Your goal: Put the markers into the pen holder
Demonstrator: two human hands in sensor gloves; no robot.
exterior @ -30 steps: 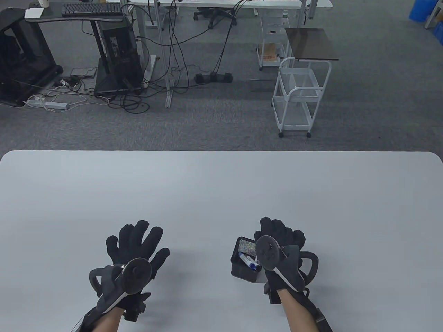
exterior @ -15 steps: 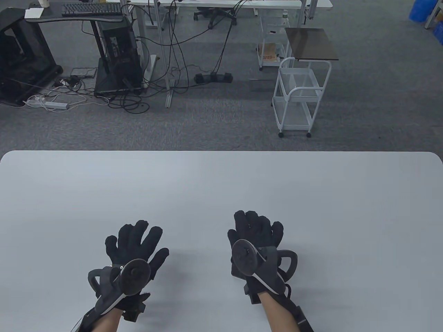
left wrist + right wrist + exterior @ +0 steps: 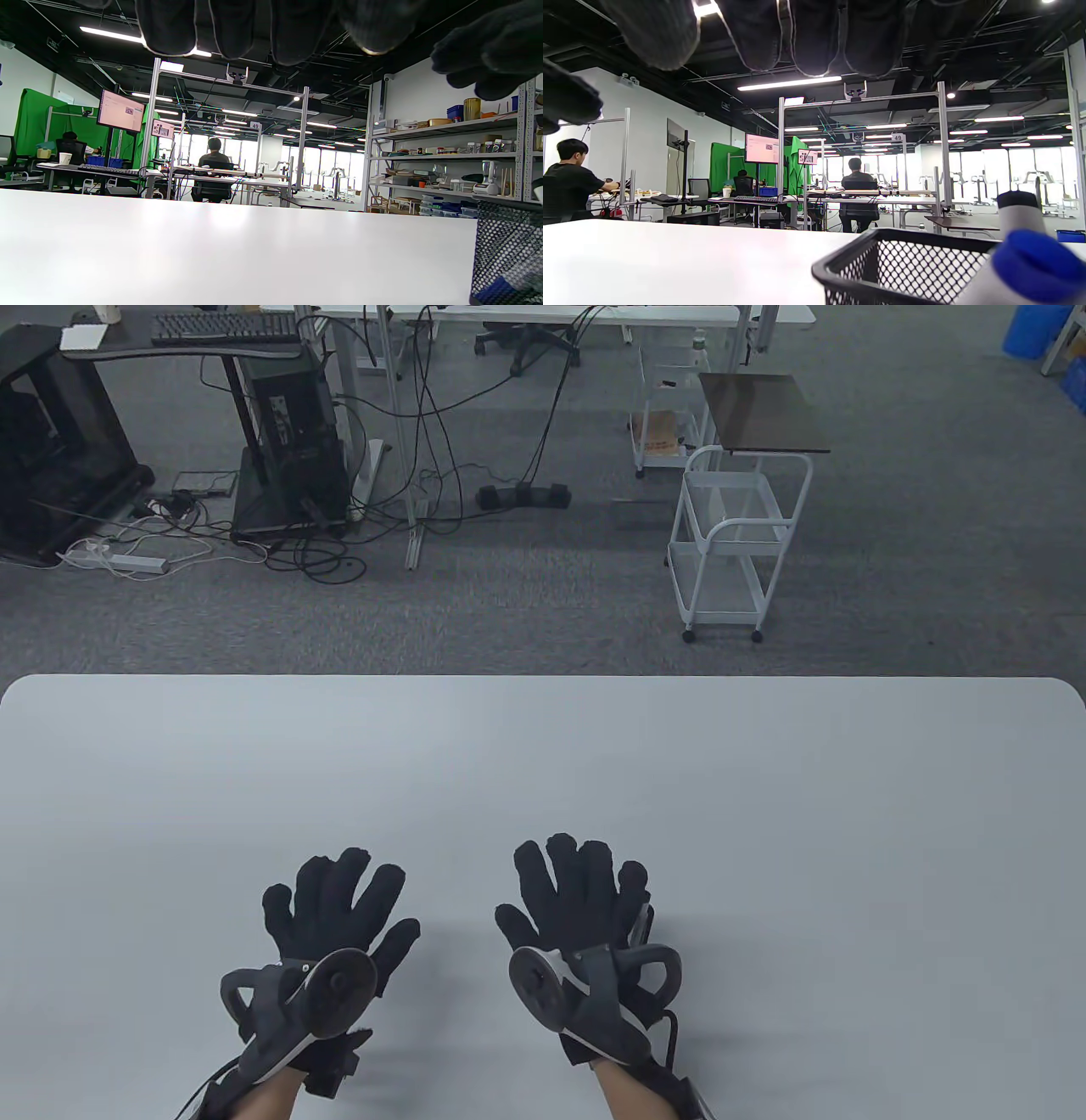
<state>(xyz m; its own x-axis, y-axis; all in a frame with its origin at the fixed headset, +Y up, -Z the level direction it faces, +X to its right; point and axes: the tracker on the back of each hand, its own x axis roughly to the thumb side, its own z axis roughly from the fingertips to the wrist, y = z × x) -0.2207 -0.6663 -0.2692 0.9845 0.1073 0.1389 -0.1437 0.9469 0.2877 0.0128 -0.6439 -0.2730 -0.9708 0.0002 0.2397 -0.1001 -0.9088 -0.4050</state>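
Observation:
The black mesh pen holder (image 3: 903, 262) stands on the white table (image 3: 543, 763) under my right hand (image 3: 577, 891). In the table view only a sliver of the holder (image 3: 646, 923) shows by the hand's right side. A blue-capped marker (image 3: 1035, 262) and a black-tipped marker (image 3: 1020, 212) stick out of the holder. My right hand is spread and holds nothing. My left hand (image 3: 335, 903) lies spread on the table to the left, empty. In the left wrist view the holder (image 3: 509, 250) is at the right edge.
A white wire cart (image 3: 734, 543) and a small dark table (image 3: 764, 414) stand on the carpet beyond the table's far edge. Desks, cables and a computer tower (image 3: 288, 432) stand further back on the left.
My right hand has moved left, from beside the holder to over it, hiding the holder and markers in the table view. My left hand has barely moved.

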